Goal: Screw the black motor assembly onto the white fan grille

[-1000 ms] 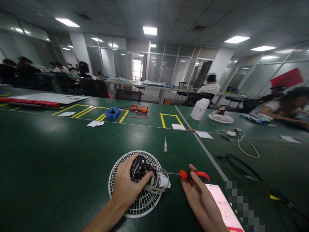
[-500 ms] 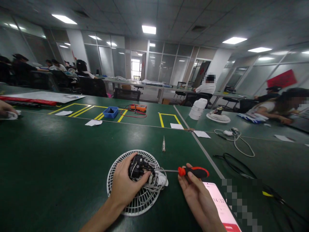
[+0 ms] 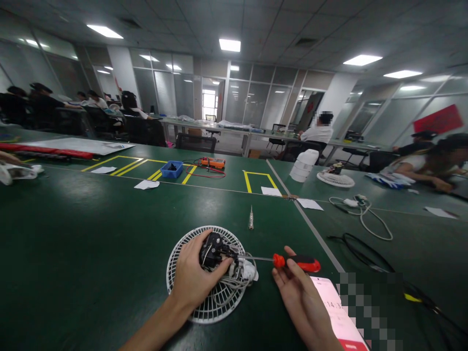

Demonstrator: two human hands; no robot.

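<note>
My left hand (image 3: 195, 270) is wrapped round a black fan motor (image 3: 211, 249), which sits on a round white fan grille (image 3: 214, 314) with its cord (image 3: 234, 281) bundled beside it. In my right hand (image 3: 302, 297) is a screwdriver (image 3: 296, 262) with a red and black handle, held between thumb and fingers. Its shaft points left and the tip meets the motor assembly; the exact contact spot is too small to make out. A small clear-handled screwdriver (image 3: 251, 220) lies on the green table beyond the grille.
A lit phone (image 3: 338, 312) lies by my right wrist. Black cable (image 3: 365, 256) and a grey cord (image 3: 376, 222) lie to the right. Farther back are a blue bin (image 3: 171, 169), an orange multimeter (image 3: 213, 163), white stacked containers (image 3: 304, 165) and another fan grille (image 3: 335, 179). People sit around.
The whole view has shifted slightly, so things appear a little farther right. Both hands keep their holds on the motor and the screwdriver. The screwdriver's handle looks turned about its shaft.
</note>
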